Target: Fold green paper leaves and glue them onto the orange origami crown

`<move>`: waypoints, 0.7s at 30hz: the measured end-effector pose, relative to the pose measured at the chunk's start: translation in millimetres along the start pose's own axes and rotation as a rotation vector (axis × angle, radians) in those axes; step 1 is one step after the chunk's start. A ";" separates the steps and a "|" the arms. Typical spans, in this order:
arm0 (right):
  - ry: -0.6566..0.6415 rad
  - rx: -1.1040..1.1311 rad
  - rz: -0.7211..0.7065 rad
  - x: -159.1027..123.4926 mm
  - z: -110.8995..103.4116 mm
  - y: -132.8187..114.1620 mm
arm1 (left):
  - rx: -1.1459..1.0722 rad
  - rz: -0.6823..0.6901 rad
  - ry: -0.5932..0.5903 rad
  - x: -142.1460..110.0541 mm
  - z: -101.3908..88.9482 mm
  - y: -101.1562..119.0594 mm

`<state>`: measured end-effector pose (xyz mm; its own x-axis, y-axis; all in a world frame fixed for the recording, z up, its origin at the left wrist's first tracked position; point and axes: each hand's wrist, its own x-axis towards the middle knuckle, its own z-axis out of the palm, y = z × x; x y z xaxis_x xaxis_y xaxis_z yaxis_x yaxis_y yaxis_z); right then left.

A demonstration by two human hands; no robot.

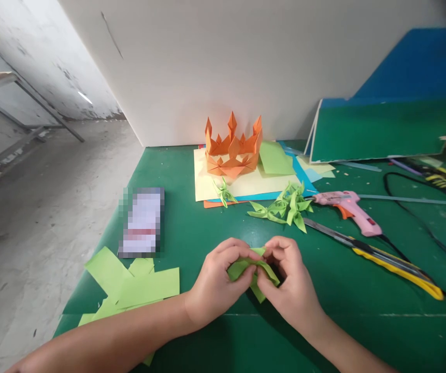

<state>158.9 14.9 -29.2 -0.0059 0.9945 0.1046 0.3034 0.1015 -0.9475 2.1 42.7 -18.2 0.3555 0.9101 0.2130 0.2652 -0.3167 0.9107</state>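
Between both hands is a piece of light green paper (259, 291), partly folded, above the green tabletop. My left hand (223, 272) pinches its left side between thumb and fingers. On its right side, my right hand (290, 274) is closed with thumb and fingertips at the folds. The fingers hide the middle of the paper. Several folded green paper flowers (288, 204) lie just beyond my hands, and one more flower (225, 191) sits further left. Flat green paper pieces (148, 287) lie in a loose pile by my left forearm.
An orange paper crown (233, 160) stands on stacked coloured sheets (207, 189) at the back. To the right lie a pink glue gun (349, 207) with its cord and a yellow utility knife (393, 269). A phone (142, 223) rests at left; a green board (382, 129) leans behind.
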 end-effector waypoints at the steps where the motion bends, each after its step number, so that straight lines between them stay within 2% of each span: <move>1: 0.008 0.006 0.009 -0.1 0.3 0.3 | 0.017 0.018 -0.001 -0.5 -0.2 0.9; 5: 0.046 0.050 0.034 0.2 0.5 2.0 | 0.062 0.078 0.008 -1.1 -1.6 3.3; 14: 0.090 -0.004 0.001 -1.2 2.7 1.4 | 0.045 0.083 0.005 -2.4 -1.3 2.4; 21: 0.084 -0.009 -0.004 1.3 -0.9 2.8 | -0.176 -0.213 -0.048 -1.6 1.2 -2.2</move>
<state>160.6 16.5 -31.5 0.0729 0.9883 0.1339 0.3124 0.1049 -0.9441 2.0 41.6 -21.0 0.3513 0.9363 -0.0026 0.1799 -0.0648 0.9815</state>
